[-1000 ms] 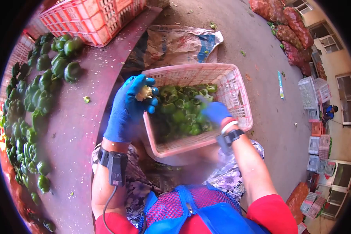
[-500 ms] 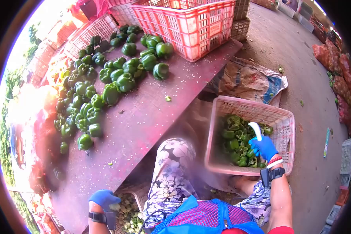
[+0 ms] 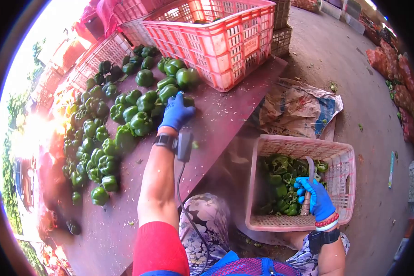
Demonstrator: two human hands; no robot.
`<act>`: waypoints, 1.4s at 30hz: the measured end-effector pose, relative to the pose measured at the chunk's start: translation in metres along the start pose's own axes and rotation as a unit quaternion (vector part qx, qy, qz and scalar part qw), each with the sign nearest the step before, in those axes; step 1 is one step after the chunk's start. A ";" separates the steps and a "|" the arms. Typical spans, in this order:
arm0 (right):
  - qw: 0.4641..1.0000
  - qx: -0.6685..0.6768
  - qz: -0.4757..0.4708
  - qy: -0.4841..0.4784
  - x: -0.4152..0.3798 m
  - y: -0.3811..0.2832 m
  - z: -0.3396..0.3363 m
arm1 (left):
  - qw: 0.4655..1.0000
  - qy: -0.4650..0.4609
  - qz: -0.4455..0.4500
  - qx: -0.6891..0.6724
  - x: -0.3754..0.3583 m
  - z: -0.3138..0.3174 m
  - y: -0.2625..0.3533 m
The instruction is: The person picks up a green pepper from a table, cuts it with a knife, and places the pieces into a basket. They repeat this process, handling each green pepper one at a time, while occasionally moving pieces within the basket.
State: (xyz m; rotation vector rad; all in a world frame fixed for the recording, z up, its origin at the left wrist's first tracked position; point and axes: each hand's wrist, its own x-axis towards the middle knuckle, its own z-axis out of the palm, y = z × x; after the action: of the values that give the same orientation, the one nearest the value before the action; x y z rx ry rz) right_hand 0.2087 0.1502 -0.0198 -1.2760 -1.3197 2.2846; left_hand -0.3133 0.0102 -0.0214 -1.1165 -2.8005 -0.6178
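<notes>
Left hand: the left hand [image 3: 176, 112], in a blue glove, is stretched out over the counter [image 3: 207, 124] with fingers curled down onto a green pepper [image 3: 167, 93] at the near edge of the pile; whether the grip is closed on it cannot be told.
Left wrist: a black device with a cable is strapped to the wrist [image 3: 179, 145].
Right hand: the right hand [image 3: 315, 198], also in a blue glove, is closed around the handle of a knife [image 3: 308, 184], blade pointing up, held above the pink basket [image 3: 342, 161].
Basket contents: cut green pepper pieces [image 3: 280, 184] lie inside the basket, just left of the knife.
Pepper pile: whole green peppers [image 3: 119, 119] are spread across the dark red counter, left of the outstretched hand.
Crate: a red plastic crate [image 3: 221, 37] stands on the counter's far end, just beyond the peppers.
Floor: a printed sack [image 3: 299, 108] lies on the concrete floor behind the basket.
</notes>
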 end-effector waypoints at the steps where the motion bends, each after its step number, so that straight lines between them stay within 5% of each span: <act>1: 1.000 0.004 0.006 0.013 0.000 -0.006 0.004 | 1.000 -0.022 -0.006 0.021 0.002 -0.003 0.012; 5: 1.000 0.030 -0.009 0.003 -0.001 -0.016 0.018 | 0.987 -0.137 -0.032 -0.082 -0.013 -0.027 0.048; 6: 0.999 0.018 -0.031 -0.006 -0.001 -0.017 0.024 | 0.948 -0.164 -0.079 -0.260 -0.019 -0.021 0.045; 8: 0.999 -0.015 -0.040 -0.017 -0.001 -0.023 0.041 | 0.801 -0.215 -0.153 -0.537 -0.043 -0.015 0.056; 10: 0.992 0.025 -0.065 -0.103 0.000 -0.025 0.053 | 0.652 -0.267 -0.214 -0.677 -0.082 -0.037 0.112; 13: 0.975 -0.010 -0.182 -0.127 -0.009 -0.038 0.084 | 0.840 -0.289 0.203 -0.413 -0.135 -0.015 0.152; 16: 0.964 0.013 -0.227 -0.139 0.001 -0.024 0.073 | 0.522 -0.538 -0.084 -0.656 -0.183 -0.050 0.235; 20: 0.971 0.006 -0.159 -0.180 -0.011 -0.029 0.049 | 0.581 -0.424 -0.084 -0.689 -0.223 -0.042 0.235; 27: 0.977 -0.043 -0.200 -0.056 -0.015 -0.031 0.034 | 0.536 -0.441 -0.101 -0.713 -0.203 -0.021 0.236; 30: 0.989 0.026 -0.141 -0.044 -0.020 -0.042 0.021 | 0.644 -0.355 -0.104 -0.669 -0.202 -0.018 0.245; 32: 0.988 0.033 -0.133 -0.066 -0.017 -0.042 0.024 | 0.830 -0.268 0.055 -0.487 -0.200 -0.009 0.246; 34: 0.986 0.016 -0.136 -0.099 -0.011 -0.036 0.029 | 0.875 -0.195 0.210 -0.390 -0.206 0.000 0.254; 35: 0.983 0.020 -0.134 -0.121 -0.009 -0.035 0.031 | 0.861 -0.206 0.259 -0.386 -0.208 -0.001 0.258; 38: 0.969 0.055 -0.203 -0.132 -0.012 -0.044 0.033 | 0.747 -0.314 0.143 -0.569 -0.206 -0.008 0.256; 42: 0.932 -0.026 -0.341 -0.122 -0.018 -0.052 0.040 | 0.454 -0.462 -0.085 -0.757 -0.201 -0.008 0.240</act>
State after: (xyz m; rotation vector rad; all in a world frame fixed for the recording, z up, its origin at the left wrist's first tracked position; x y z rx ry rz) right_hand 0.1770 0.1467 0.0404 -0.4224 -1.5888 1.9359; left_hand -0.0048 0.0346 0.0266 -1.3358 -2.0019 -4.0180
